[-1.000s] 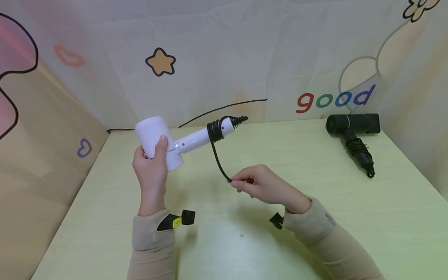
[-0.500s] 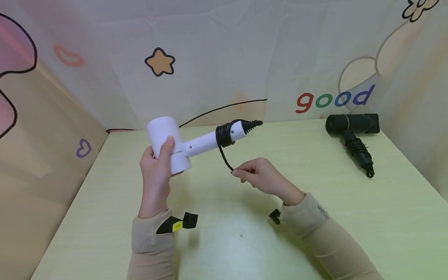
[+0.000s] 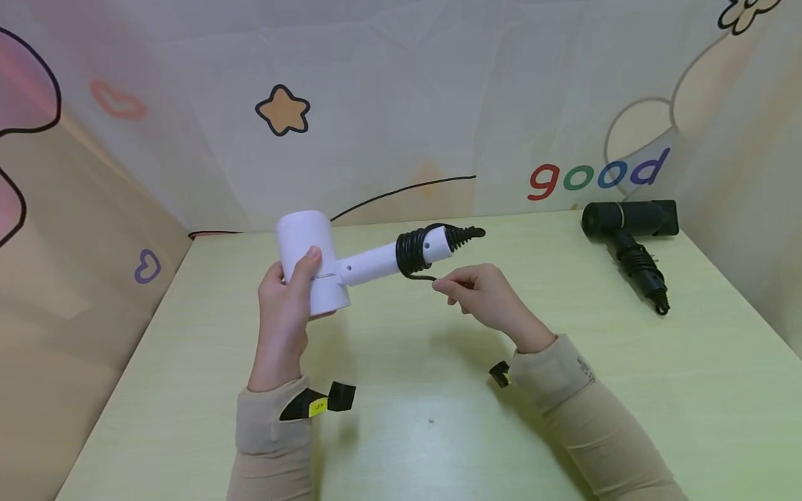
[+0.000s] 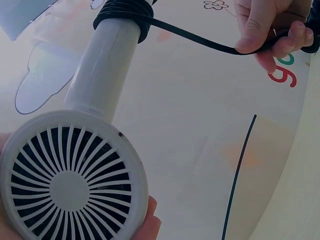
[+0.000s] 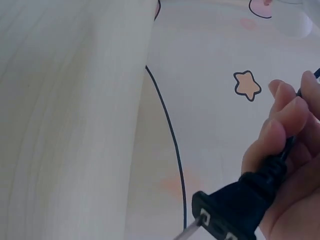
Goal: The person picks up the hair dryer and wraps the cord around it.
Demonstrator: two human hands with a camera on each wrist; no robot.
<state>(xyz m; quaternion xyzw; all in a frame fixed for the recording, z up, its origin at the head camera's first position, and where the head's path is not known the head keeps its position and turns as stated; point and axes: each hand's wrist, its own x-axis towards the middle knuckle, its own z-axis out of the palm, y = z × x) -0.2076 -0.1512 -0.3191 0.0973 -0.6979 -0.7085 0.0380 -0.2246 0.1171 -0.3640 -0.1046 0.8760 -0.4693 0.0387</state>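
A white hair dryer (image 3: 305, 236) is held above the table by my left hand (image 3: 285, 320), which grips its barrel with the thumb across the front. Its slatted round end (image 4: 70, 190) faces the left wrist camera. The handle (image 3: 376, 264) points right, with several turns of black cord (image 3: 411, 252) wound near its end. My right hand (image 3: 485, 296) pinches the cord's loose length just below and right of the coil. In the right wrist view a black plug (image 5: 235, 205) with metal prongs hangs out of the back of that hand's grip.
A black hair dryer (image 3: 629, 219) lies at the back right of the pale wooden table (image 3: 401, 445), its own cord wrapped around its handle. A printed cloth backdrop (image 3: 401, 104) stands behind the table's far edge.
The white hair dryer has shifted right and slightly down in my left hand. My right hand has moved up and slightly right; the loose cord stretch between it and the coil has shortened.
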